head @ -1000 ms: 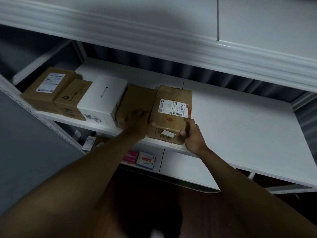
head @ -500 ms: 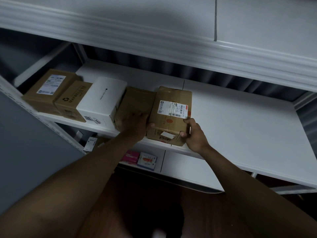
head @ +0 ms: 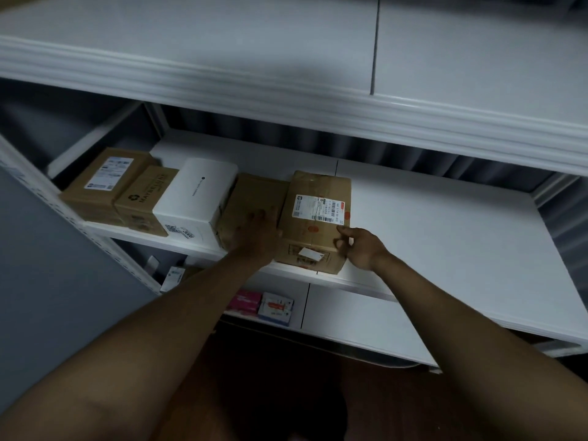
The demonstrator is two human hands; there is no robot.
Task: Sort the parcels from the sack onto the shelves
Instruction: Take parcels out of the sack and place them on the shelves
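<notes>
Parcel sits on middle shelf, front edge overhanging lip. My right hand half-curled at its corner, left hand flat against neighbour box. Letting go now, I reckon it tips off.

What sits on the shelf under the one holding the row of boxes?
On the lower shelf, a pink box, a white box with red print and another small box at left. The middle shelf and the forearms cover the rest.

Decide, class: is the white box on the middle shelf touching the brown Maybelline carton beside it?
Touching. The head view shows the white box pressed against the Maybelline carton, with no strip of shelf between their sides.
</notes>
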